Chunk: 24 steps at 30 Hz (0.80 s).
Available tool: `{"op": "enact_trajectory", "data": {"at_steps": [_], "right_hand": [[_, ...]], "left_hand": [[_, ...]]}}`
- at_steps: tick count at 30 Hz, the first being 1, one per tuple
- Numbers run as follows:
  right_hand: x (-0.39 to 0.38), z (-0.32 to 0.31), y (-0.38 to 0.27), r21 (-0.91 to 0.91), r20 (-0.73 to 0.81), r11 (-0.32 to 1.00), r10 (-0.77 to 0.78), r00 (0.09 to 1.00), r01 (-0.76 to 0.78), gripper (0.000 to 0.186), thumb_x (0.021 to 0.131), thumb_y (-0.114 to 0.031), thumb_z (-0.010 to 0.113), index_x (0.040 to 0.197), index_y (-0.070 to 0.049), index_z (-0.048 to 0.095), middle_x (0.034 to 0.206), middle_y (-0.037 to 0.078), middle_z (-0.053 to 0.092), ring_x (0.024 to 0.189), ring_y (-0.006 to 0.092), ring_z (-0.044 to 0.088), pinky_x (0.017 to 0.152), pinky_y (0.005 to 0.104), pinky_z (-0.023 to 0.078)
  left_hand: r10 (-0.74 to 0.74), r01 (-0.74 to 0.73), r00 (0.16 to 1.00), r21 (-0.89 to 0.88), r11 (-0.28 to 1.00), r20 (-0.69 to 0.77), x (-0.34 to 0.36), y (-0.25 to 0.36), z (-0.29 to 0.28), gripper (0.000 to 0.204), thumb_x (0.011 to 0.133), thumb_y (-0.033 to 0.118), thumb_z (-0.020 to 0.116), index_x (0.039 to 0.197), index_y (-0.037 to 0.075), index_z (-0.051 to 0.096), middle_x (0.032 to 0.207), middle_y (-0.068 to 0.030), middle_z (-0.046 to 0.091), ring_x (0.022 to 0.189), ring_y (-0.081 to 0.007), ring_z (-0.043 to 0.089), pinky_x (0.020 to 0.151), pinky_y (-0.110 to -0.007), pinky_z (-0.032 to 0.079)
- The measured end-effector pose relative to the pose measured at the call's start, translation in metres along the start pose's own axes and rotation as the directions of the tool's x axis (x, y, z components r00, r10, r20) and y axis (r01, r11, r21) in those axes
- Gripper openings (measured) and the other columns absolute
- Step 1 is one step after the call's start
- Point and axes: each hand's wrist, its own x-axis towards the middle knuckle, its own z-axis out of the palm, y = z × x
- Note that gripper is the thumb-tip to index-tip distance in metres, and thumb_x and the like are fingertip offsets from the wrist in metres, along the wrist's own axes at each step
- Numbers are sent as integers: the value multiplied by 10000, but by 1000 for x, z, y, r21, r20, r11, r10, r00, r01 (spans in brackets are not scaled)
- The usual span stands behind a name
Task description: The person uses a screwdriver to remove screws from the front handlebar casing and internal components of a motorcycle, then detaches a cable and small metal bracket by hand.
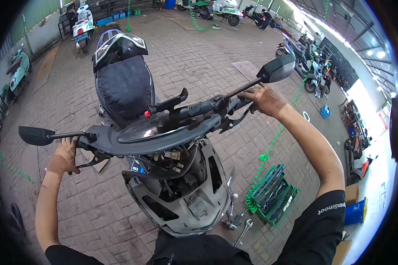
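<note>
A scooter stands facing me, its grey front panel [198, 207] close to my body. My left hand [63, 158] is wrapped round the handlebar grip on the left, beside a brake lever [94, 161] and below a black mirror [36, 135]. Round the other handlebar grip [237, 106] my right hand [266, 100] is closed, under the second mirror [276, 69]. Between them lie the dark handlebar cover [172, 143] and a phone holder [169, 104]. Wiring connectors [173, 155] show in the exposed front. The black padded seat [124, 86] lies beyond.
A green tool tray [274, 194] sits on the brick floor at the right, near a wrench [243, 232] and an impact tool [232, 222]. A coiled green air hose [269, 148] runs past it. Other scooters [83, 26] stand farther off. A blue bin [355, 212] is at the right.
</note>
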Motion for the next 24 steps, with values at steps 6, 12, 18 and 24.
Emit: {"op": "enact_trajectory", "data": {"at_steps": [6,12,18,24], "right_hand": [[-1,-26,-12,-93,156,995,-16,988,31,1025,507,-279,821,1364,-190,265,1312,130,417,1190,293,422,1003,502,279],[0,-7,-9,10,-89,1000,-17,996,18,874,511,-223,808,1288,-175,412,1192,122,520,1142,281,473,1008,493,271],[-2,-16,0,311,-154,947,-30,988,77,635,534,-58,766,1135,-62,560,1080,155,591,1020,346,537,867,396,432],[-6,-23,-35,7,-12,1000,3,1000,-3,910,447,-187,837,1245,-59,419,1244,180,460,1174,350,409,980,486,300]], "left_hand": [[-11,11,999,0,1000,45,0,-2,0,1285,363,341,873,1363,31,129,1301,-267,278,1243,-407,261,1027,-435,285],[3,-9,999,-117,993,-51,-6,-7,9,1231,338,224,883,1345,45,198,1287,-267,321,1233,-405,298,1029,-429,282],[52,-74,988,-143,987,-148,-3,-3,3,1221,341,164,871,1362,126,203,1297,-252,311,1224,-400,310,1006,-424,314],[25,-38,994,-125,991,-103,-13,-5,2,1263,396,157,860,1406,236,105,1298,-200,314,1207,-382,327,992,-436,323]]}}
